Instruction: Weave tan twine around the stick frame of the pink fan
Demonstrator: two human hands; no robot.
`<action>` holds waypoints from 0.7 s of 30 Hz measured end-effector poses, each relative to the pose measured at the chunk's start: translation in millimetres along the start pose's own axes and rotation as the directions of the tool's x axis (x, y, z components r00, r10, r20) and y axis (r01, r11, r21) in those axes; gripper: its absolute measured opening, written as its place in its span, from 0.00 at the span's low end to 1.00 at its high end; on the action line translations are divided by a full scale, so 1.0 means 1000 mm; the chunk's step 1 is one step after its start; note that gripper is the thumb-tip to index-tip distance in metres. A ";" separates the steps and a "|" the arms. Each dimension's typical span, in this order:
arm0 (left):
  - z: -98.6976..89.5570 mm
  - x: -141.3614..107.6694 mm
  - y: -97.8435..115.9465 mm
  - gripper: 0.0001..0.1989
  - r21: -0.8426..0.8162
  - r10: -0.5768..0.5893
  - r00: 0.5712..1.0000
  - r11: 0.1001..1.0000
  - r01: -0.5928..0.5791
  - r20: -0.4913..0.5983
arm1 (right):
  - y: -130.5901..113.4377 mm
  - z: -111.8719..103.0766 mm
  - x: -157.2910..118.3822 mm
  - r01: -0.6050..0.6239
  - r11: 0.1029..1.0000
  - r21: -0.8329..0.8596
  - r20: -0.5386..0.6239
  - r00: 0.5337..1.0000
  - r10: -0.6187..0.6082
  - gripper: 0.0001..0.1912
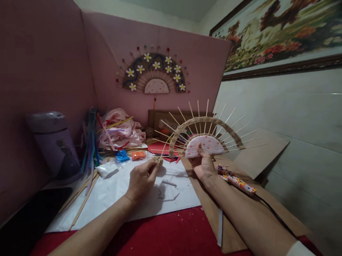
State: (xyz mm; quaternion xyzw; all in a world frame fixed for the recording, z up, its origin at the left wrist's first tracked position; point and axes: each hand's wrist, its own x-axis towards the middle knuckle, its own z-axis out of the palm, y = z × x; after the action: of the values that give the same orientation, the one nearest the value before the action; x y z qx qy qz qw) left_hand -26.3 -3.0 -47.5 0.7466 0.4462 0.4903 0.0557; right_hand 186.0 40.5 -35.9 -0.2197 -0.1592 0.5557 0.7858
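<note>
Red-covered table (144,243), white paper (186,185), brown cardboard (233,232), pink panel (199,71) behind, framed picture (283,26) on pale wall (299,115), left hand (142,180) pinched on cord (158,160), right hand (204,166) clamped on spoked half-round frame (211,142)

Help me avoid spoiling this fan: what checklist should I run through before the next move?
1. Right hand grips the fan, thumb over the pink cloth in the middle: ok.
2. Left hand pinches the straw cord: ok.
3. Woven band arches across the sticks on both sides: ok.
4. White paper below is free of loose scraps: not ok, some lie near the left hand.
5. Corded tool with the flowered cover, beside the right forearm, is switched off: cannot tell.
</note>
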 end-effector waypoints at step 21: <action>-0.012 0.008 -0.007 0.13 0.386 0.101 0.993 0.915 -0.115 0.056 | -0.011 0.001 0.000 0.036 0.999 -0.001 -0.045 0.998 -0.036 0.09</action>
State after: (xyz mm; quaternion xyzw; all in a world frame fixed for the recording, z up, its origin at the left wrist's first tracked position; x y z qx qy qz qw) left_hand -39.1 2.5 -40.0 0.7748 0.4916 0.3811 -0.1127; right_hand 194.5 37.6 -29.7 -0.2296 -0.1455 0.5365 0.7989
